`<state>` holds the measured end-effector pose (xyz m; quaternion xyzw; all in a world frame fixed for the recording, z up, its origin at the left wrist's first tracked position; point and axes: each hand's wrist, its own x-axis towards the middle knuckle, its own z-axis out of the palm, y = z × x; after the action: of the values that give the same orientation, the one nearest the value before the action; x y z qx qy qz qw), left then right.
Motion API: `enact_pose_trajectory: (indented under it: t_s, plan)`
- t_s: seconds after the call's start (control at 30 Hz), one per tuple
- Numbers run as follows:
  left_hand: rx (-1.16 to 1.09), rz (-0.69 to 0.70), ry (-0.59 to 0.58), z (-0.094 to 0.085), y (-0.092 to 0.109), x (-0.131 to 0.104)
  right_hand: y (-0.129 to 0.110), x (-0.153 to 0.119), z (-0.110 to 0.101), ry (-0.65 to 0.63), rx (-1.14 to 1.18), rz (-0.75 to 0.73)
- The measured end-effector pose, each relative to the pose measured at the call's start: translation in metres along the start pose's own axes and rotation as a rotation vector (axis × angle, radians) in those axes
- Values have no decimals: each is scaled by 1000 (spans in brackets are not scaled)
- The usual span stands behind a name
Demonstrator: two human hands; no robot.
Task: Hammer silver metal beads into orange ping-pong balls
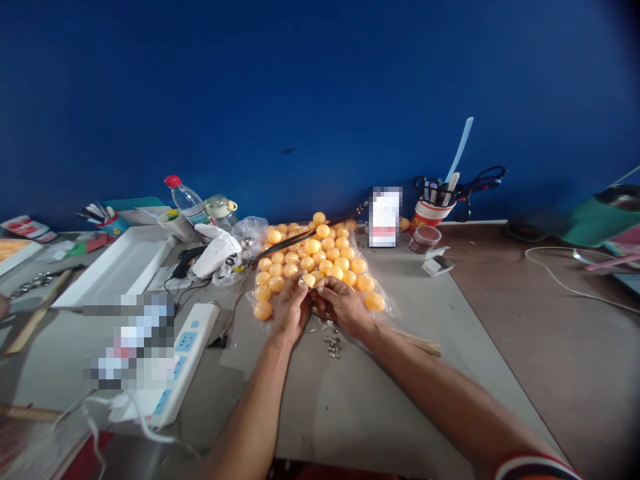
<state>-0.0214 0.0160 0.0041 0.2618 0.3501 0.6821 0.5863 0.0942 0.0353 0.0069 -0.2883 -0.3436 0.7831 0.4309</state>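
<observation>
Deep-blue wall (320, 100) fills the background, above a matte grey work surface (380, 427) that meets a dark brown tabletop (565, 333) on the right. To the left lie a long, shallow white tray (123, 263) and a white power strip with blue socket panels (187, 360). In the middle, glossy orange balls (291, 270) are spread over clear plastic, with a dark strap (300, 237) across them; right of these stands a red-and-white cup (431, 213) packed with scissors and other tools.

At the near edge of the balls, the left hand (290, 315) has thumb and fingers clamped on one orange ball (311, 279), which shows a small shiny spot. The right hand (345, 303) meets it there, thumb and forefinger drawn together beside the ball; whether anything tiny is pinched between them, I cannot tell. Just nearer the person lies a loose cluster of tiny silvery metal pieces (333, 347).

By my judgement, this is close fingertip work on that single ball. Any next move calls for a firm left grip and a light right pinch, since something so round and smooth could roll or slip.
</observation>
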Motion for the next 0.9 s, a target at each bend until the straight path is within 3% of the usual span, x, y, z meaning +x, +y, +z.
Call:
enact_pose_trajectory:
  t_s: [0.9]
  plan:
    - [57,42,20,-3,-6,1,-2,-3,3,81,-26,16]
